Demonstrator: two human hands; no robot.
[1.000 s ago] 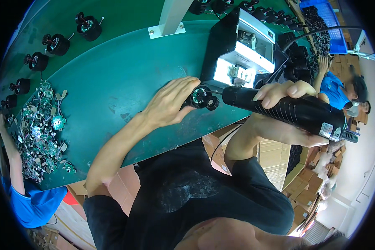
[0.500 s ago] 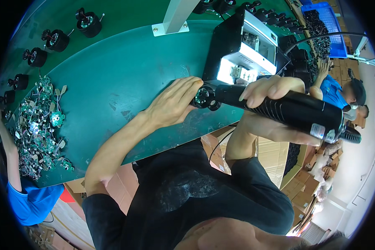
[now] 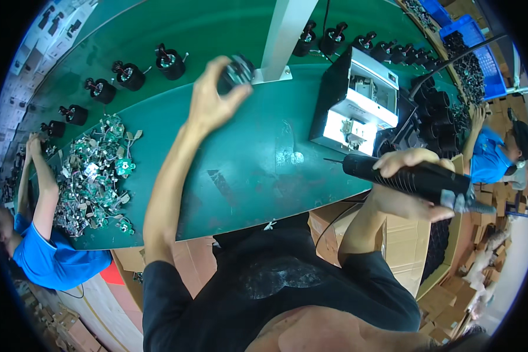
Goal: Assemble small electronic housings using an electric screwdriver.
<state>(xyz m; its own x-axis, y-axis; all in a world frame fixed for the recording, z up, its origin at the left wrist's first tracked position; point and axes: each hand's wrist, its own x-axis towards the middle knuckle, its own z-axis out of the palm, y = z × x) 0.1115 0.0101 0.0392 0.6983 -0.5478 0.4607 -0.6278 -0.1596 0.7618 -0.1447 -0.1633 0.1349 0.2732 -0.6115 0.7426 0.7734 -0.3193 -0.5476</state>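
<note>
My left hand (image 3: 210, 105) is raised over the far side of the green table, its fingers closed round a black cylindrical housing (image 3: 238, 71). That housing is blurred, and light parts show on its face. At the right, my right hand (image 3: 402, 199) grips a black electric screwdriver (image 3: 419, 180), wrapped round its ribbed body. Its thin bit (image 3: 333, 160) points left above the table and touches nothing. Just beyond the bit stands a black-and-white box-shaped machine (image 3: 364, 102) with a lit front opening, probably a screw feeder.
Several black housings (image 3: 129, 76) stand in a row on the green belt (image 3: 217, 35). Wired green circuit boards (image 3: 94, 182) lie heaped at the left. A white metal post (image 3: 284, 41) rises at the table's far edge. Co-workers in blue shirts (image 3: 58, 255) are at both sides.
My left hand has lifted the housing away from the screwdriver and carried it up and left toward the belt. The screwdriver in my right hand is now apart from it. The view has shifted.
</note>
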